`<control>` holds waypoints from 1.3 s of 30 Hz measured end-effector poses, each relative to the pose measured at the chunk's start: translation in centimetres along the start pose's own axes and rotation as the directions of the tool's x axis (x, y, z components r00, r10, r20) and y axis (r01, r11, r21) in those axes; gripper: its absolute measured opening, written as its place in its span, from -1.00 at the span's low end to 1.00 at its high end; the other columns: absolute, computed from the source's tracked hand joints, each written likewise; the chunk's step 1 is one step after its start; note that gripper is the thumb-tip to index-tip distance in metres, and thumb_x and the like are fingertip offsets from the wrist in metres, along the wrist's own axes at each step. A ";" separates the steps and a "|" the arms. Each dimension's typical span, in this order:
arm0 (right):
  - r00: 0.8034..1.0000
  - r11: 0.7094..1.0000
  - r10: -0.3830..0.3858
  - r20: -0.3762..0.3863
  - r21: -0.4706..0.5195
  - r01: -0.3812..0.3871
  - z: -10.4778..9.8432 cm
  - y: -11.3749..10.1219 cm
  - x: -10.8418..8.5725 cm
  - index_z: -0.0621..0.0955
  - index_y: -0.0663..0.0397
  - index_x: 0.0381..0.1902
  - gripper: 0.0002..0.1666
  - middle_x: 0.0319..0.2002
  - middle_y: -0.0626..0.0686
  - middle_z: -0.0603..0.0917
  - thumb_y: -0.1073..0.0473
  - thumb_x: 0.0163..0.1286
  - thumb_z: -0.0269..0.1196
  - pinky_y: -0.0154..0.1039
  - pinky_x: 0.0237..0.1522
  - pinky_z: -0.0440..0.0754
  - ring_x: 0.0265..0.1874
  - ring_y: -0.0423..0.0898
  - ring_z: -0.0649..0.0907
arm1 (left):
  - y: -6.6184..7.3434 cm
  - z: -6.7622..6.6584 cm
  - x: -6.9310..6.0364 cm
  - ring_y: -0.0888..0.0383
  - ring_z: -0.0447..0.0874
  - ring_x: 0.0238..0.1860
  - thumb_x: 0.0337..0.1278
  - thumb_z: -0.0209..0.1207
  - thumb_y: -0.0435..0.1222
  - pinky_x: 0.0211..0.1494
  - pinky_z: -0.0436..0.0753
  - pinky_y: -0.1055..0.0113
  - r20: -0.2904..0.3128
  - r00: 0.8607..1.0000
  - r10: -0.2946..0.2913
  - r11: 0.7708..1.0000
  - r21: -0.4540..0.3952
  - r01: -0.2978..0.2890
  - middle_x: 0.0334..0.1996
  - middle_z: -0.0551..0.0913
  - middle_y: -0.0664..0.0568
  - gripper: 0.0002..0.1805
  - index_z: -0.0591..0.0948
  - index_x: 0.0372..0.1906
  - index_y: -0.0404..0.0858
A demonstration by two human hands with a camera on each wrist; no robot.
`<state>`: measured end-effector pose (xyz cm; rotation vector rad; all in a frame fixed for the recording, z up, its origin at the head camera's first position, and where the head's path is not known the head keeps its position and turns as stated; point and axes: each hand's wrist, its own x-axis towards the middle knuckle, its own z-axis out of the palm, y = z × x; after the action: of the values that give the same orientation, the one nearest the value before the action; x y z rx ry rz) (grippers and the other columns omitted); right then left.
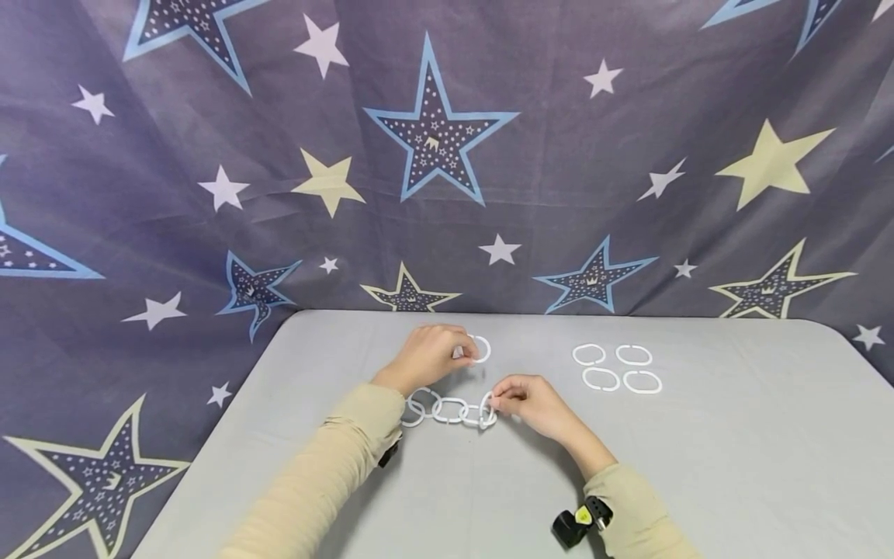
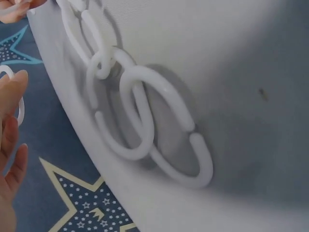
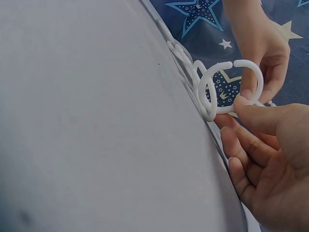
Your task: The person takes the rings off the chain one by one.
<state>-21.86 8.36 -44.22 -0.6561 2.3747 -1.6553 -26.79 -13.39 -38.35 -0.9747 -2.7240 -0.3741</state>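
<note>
My left hand (image 1: 429,354) pinches a loose white plastic chain link (image 1: 490,349) between thumb and fingers, just above the table. Lower and to the right, my right hand (image 1: 534,404) pinches the end link (image 3: 259,79) of a white chain, tilting it up off the table; its small gap faces upward in the right wrist view. The chain (image 2: 145,118) of several oval links stretches left across the table, partly hidden under the left forearm in the head view. In the left wrist view, its far links lie flat and hooked through each other.
Several loose white links (image 1: 601,389) lie grouped to the right on the grey table (image 1: 733,435). A dark curtain with stars (image 1: 538,178) hangs behind the table's far edge. A small black camera (image 1: 571,529) is strapped to the right wrist.
</note>
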 end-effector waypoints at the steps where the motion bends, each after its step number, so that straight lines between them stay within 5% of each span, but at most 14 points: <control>1: 1.000 1.000 0.000 0.001 0.000 0.000 0.0 0.0 0.0 0.67 0.34 -0.26 -0.86 -0.40 0.15 0.72 0.31 0.31 0.33 -0.34 -0.46 0.54 -0.46 -0.08 0.62 | 0.0 0.2 0.1 0.28 0.62 -0.35 0.04 0.43 -0.16 -0.23 0.56 0.28 0.004 1.000 -0.010 1.000 -0.005 0.010 -0.35 0.68 0.31 -0.92 0.76 -0.32 0.08; 29: 0.997 0.998 -0.060 0.043 0.004 0.060 -0.4 0.6 0.0 0.66 0.34 -0.28 -0.90 -0.38 0.15 0.74 0.36 0.28 0.34 -0.36 -0.42 0.55 -0.43 -0.17 0.65 | 1.6 3.3 5.0 0.35 0.58 -0.32 0.02 0.45 -0.09 -0.18 0.53 0.31 0.164 0.971 -0.173 0.982 -0.052 0.184 -0.24 0.73 0.38 -0.90 0.78 -0.31 0.17; 39: 0.995 0.998 -0.063 0.081 0.028 0.061 -0.6 0.9 0.0 0.67 0.33 -0.30 -0.90 -0.36 0.15 0.75 0.36 0.26 0.36 -0.36 -0.33 0.58 -0.38 -0.17 0.68 | 2.3 4.0 6.5 0.38 0.58 -0.27 0.02 0.46 -0.19 -0.15 0.52 0.40 0.215 0.963 -0.164 0.978 -0.095 0.188 -0.35 0.69 0.39 -0.87 0.79 -0.32 0.13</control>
<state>-22.32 9.15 -44.85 -0.7851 2.2950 -1.6476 -30.67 -6.59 -39.88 -0.8423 -3.0200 -0.4907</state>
